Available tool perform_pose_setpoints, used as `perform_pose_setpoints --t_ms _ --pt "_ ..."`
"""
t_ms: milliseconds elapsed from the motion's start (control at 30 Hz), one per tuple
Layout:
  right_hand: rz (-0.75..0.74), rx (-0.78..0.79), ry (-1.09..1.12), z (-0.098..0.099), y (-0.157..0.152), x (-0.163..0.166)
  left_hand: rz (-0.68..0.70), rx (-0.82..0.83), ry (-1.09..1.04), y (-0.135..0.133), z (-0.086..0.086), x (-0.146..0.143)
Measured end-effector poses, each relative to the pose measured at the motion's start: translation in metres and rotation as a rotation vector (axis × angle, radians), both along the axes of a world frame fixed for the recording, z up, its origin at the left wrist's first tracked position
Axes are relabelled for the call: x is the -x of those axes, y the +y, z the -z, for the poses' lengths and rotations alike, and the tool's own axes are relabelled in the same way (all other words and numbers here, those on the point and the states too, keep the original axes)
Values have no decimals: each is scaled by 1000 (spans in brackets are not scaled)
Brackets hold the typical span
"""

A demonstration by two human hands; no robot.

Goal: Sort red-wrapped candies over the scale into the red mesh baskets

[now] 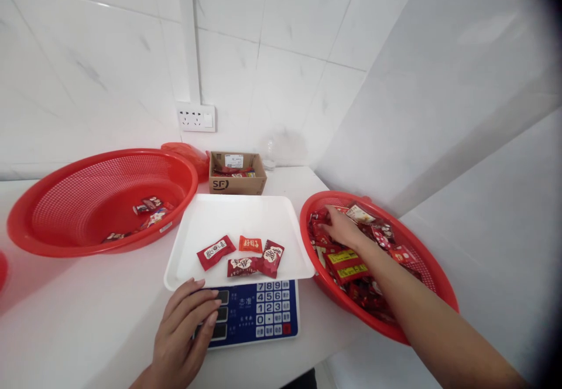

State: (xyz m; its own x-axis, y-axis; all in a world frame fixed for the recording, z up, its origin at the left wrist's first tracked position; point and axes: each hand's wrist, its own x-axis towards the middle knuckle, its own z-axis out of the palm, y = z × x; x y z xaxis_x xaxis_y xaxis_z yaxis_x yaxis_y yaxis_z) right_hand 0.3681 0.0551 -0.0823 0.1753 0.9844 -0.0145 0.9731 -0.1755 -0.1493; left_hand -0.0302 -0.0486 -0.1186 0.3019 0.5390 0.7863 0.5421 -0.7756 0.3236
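Note:
A white tray (206, 225) rests on a blue electronic scale (259, 314) and carries several red candy packets (252, 257). My left hand (184, 330) lies flat on the scale's left front, fingers stretched over its display, holding nothing. My right hand (345, 228) reaches into the red basket (434, 286) on the right, fingers down among many red wrapped candies (351, 266). Whether the fingers hold a piece is hidden.
A larger red mesh basket (52, 237) at the left holds a few candies (149, 210). An open cardboard box (237, 183) with packets stands against the tiled wall, below a wall socket (196, 118). The white counter ends near the wall on the right.

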Motion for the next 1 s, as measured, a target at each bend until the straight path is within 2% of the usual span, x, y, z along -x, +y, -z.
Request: perform_pose_setpoints --t_ms 267,467,733,867,1000 --pt "-9 43 -38 -4 1 5 18 7 10 1 1 -1" --pt "59 15 14 -14 -1 6 19 -5 -3 0 2 0" --pt "188 -289 201 -35 -8 1 40 -11 5 0 2 0" --pt "183 -427 375 -48 -14 5 50 -14 6 -1 3 0" --pt "158 -577 551 -70 -28 18 59 -9 0 -1 6 1"
